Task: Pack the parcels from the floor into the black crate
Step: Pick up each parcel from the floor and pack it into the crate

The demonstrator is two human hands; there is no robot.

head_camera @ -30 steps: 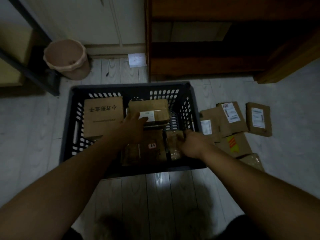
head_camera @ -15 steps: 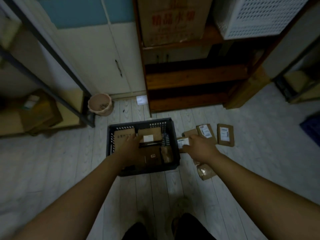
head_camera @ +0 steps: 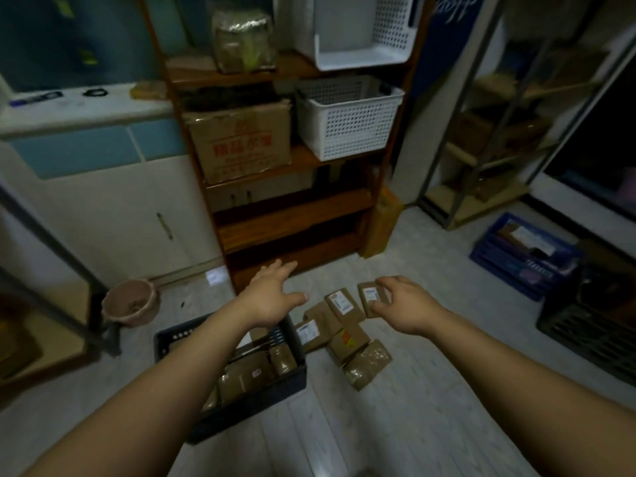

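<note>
The black crate [head_camera: 246, 410] stands on the floor at lower centre, with several brown parcels [head_camera: 255, 373] packed inside; my left forearm hides part of it. My left hand [head_camera: 272, 298] hovers above the crate's far right corner, fingers spread and holding nothing. Just right of the crate, several brown parcels lie on the floor, among them a labelled one [head_camera: 344, 305], one with a red sticker [head_camera: 348, 343] and a taped one [head_camera: 367, 365]. My right hand [head_camera: 403, 305] hangs over the farthest parcel [head_camera: 369, 297], fingers curled but apart, nothing in its grip.
A wooden shelf unit [head_camera: 292, 218] with a cardboard box [head_camera: 241, 141] and white baskets [head_camera: 347, 118] stands straight ahead. A pink bucket [head_camera: 130, 304] is at left. A blue crate [head_camera: 523, 256], another dark crate [head_camera: 592, 333] and a metal rack [head_camera: 481, 149] stand at right.
The view has risen and pulled back from the crate. My left hand has lifted off the parcels in the crate, and my right hand has moved right, over the parcels on the floor.
</note>
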